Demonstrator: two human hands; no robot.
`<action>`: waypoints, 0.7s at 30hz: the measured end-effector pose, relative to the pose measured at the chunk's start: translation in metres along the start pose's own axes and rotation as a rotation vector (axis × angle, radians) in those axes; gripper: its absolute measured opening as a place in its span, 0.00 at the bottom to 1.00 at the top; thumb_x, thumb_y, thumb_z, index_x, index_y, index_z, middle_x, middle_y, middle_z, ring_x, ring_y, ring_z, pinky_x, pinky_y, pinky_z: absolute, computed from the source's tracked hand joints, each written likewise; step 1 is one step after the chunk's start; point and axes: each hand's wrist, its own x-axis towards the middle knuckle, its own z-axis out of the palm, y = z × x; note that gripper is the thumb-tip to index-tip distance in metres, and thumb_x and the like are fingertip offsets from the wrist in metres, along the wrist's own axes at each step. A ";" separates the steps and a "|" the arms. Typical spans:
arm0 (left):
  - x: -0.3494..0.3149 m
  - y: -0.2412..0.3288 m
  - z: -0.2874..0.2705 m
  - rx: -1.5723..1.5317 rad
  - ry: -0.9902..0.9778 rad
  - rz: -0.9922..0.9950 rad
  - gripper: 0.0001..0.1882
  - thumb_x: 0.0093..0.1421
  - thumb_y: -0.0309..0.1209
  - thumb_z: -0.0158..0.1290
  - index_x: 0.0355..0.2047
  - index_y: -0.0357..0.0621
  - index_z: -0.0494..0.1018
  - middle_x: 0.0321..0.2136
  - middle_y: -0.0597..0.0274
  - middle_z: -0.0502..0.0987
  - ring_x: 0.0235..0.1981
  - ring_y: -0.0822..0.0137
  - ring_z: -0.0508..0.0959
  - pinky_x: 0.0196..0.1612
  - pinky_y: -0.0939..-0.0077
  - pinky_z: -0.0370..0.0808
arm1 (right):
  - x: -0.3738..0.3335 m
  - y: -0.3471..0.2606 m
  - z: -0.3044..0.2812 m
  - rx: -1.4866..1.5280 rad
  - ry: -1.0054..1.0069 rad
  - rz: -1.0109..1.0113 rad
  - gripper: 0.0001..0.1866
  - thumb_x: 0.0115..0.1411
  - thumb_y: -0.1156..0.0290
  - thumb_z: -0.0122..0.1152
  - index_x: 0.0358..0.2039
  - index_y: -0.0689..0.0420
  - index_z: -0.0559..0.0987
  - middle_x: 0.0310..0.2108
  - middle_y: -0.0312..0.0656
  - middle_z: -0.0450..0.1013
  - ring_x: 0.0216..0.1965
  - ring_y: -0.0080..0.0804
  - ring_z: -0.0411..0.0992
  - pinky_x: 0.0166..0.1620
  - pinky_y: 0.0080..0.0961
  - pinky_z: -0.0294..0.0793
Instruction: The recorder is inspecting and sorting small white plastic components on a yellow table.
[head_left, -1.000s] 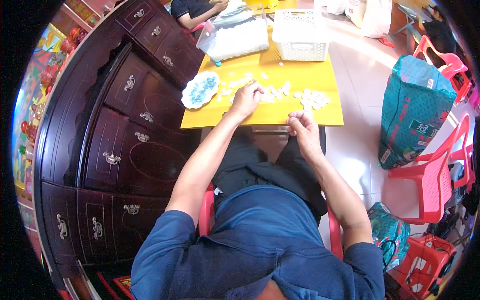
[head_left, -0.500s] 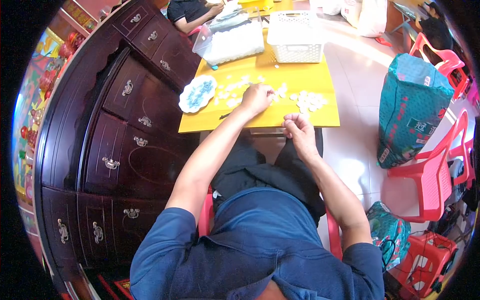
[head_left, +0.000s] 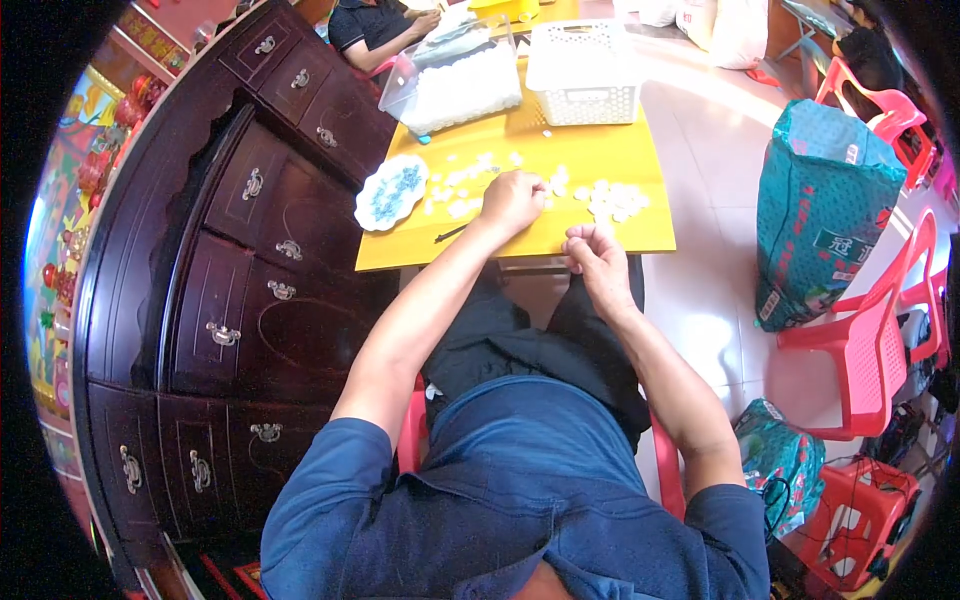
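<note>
White pieces [head_left: 615, 201] 1 o'clock from right hand [head_left: 598, 262], others 2 o'clock from left hand [head_left: 513, 204]; fingers curled, cannot tell if pinching

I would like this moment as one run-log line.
Left hand: over yellow tabletop, contents unclear | Right hand: curled, by tabletop's near edge | Things: small roundish white pieces | Rest: white scalloped plate, blue bits

I count one dish [head_left: 367, 214], one bin [head_left: 399, 98], one basket [head_left: 592, 107], dozens of pieces [head_left: 612, 203].
</note>
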 end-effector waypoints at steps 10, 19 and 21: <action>-0.063 0.047 -0.025 -0.723 -0.082 -0.279 0.08 0.59 0.29 0.60 0.34 0.36 0.82 0.26 0.62 0.82 0.27 0.77 0.78 0.33 0.78 0.75 | -0.003 -0.007 0.010 0.064 0.056 0.054 0.10 0.67 0.68 0.59 0.45 0.58 0.75 0.34 0.35 0.76 0.30 0.18 0.71 0.34 0.15 0.68; -0.090 0.061 -0.022 -0.898 0.025 -0.281 0.06 0.60 0.25 0.59 0.35 0.36 0.81 0.27 0.66 0.83 0.27 0.79 0.78 0.32 0.81 0.75 | -0.005 0.003 0.013 0.022 0.034 -0.080 0.08 0.65 0.71 0.62 0.42 0.58 0.77 0.34 0.32 0.75 0.31 0.16 0.71 0.35 0.16 0.72; -0.091 0.060 -0.025 -0.893 0.001 -0.270 0.05 0.60 0.25 0.59 0.35 0.36 0.80 0.27 0.68 0.81 0.26 0.80 0.77 0.31 0.81 0.75 | -0.008 0.000 0.017 0.063 0.027 -0.100 0.08 0.65 0.70 0.62 0.41 0.58 0.76 0.33 0.31 0.75 0.31 0.15 0.71 0.35 0.15 0.72</action>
